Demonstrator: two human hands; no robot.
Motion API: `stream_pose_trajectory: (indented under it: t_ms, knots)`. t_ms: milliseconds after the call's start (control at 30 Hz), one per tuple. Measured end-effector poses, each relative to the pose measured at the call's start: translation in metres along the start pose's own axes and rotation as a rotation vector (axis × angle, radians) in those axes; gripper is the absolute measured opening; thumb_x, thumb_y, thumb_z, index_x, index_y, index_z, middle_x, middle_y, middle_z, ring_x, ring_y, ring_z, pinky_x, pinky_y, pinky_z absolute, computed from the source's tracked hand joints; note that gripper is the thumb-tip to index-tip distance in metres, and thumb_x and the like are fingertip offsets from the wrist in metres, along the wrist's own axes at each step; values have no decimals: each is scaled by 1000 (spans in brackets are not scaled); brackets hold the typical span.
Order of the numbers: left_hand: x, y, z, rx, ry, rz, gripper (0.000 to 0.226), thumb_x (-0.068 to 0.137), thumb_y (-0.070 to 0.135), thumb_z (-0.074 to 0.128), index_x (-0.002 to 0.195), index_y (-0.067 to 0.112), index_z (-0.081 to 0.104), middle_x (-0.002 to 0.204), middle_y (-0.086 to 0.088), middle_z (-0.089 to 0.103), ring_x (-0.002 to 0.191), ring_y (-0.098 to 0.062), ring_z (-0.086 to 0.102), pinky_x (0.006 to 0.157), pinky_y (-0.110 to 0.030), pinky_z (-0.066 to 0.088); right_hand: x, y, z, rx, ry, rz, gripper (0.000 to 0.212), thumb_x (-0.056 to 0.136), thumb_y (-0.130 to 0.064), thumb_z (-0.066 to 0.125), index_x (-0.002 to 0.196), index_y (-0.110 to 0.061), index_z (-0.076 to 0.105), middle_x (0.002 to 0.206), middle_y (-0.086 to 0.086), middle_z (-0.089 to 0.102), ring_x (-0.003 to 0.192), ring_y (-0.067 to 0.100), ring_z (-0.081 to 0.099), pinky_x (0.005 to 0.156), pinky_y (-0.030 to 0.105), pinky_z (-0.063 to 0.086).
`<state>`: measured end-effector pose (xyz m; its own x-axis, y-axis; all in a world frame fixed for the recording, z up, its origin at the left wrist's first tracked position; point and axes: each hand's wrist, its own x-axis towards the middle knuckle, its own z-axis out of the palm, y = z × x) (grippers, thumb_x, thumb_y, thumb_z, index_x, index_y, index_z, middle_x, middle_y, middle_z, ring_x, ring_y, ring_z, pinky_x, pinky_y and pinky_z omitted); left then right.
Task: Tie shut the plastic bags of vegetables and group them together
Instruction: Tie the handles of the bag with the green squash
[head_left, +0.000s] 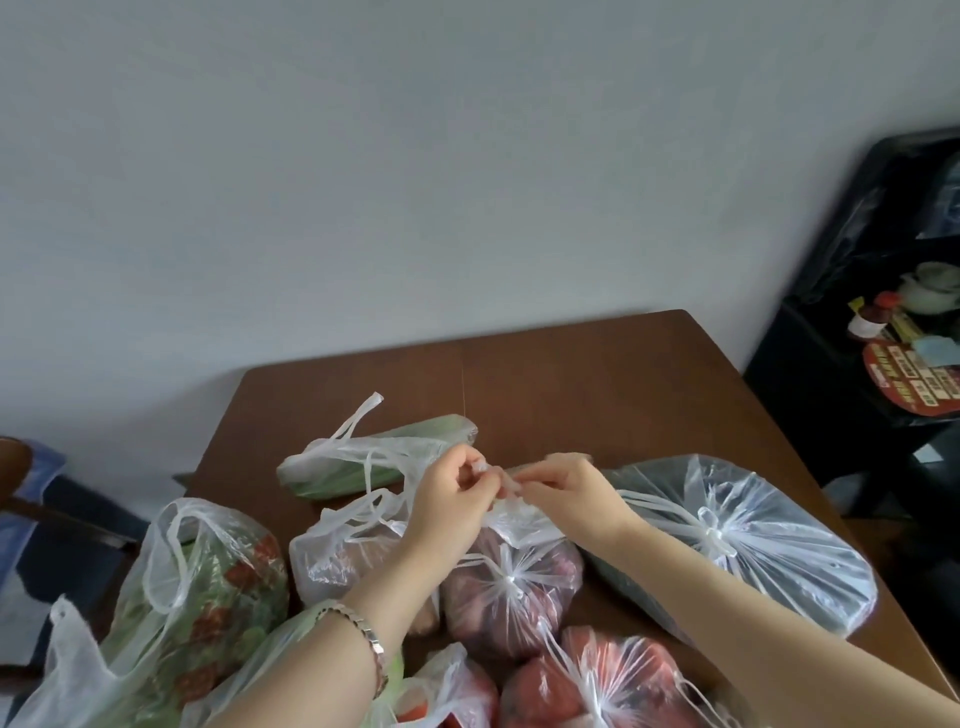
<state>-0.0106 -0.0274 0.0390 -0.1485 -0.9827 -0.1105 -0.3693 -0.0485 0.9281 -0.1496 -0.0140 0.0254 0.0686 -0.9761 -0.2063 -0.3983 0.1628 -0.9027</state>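
Several thin plastic bags of vegetables lie on a brown table (597, 374). My left hand (452, 499) and my right hand (566, 488) meet at the middle, each pinching a white handle strip (511, 493) of a bag just behind the knotted bag of reddish-purple produce (514, 587). A big knotted bag of dark greens (737, 540) lies to the right. A knotted bag of red tomatoes (602, 680) sits at the front. An untied bag (343, 551) sits under my left wrist. A long green vegetable in a loose bag (374, 462) lies behind.
An open bag with greens and red pieces (208, 587) slumps at the table's left edge. A chair with blue cloth (36, 499) stands at the far left. A dark shelf unit (883, 322) with bottles and a teapot stands to the right. A pale wall runs behind.
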Motion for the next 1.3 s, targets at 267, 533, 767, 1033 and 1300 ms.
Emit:
stream_pose_trajectory:
  t_ms: [267,533,767,1033,1300]
  knots:
    - [4,-10,1,-81,-111,-300,24,86,19,57,64,13,49,62,-2,50,62,-17,49,64,-29,40,-11,8,-3,357,-22,61,30,77,11,61,88,-17,61,60,-11,68,61,0,61,67,15,49]
    - [4,-9,-2,-44,-114,-206,24,83,6,56,62,14,49,59,-2,50,57,-15,46,63,-26,40,-10,13,8,-377,-11,-170,20,83,0,47,88,4,66,88,3,45,74,11,44,68,15,33]
    - [3,-13,-4,-107,-149,-280,27,83,7,56,58,16,52,45,6,49,50,-11,44,49,-21,33,-14,10,12,-29,101,-134,11,77,-12,72,72,-13,61,65,-7,62,58,0,56,58,10,41]
    - [6,-23,-7,-307,-198,-455,32,88,-3,45,59,11,50,46,2,57,54,-16,45,56,-24,34,-15,19,17,-17,113,-289,32,76,13,58,91,-11,74,79,-25,62,77,-19,58,70,1,41]
    - [12,-30,-9,-446,-296,-586,17,89,3,53,73,3,61,63,-8,60,47,-10,51,53,-20,45,-7,32,13,-275,117,-577,16,81,-17,64,88,-8,75,78,8,68,78,6,56,69,2,41]
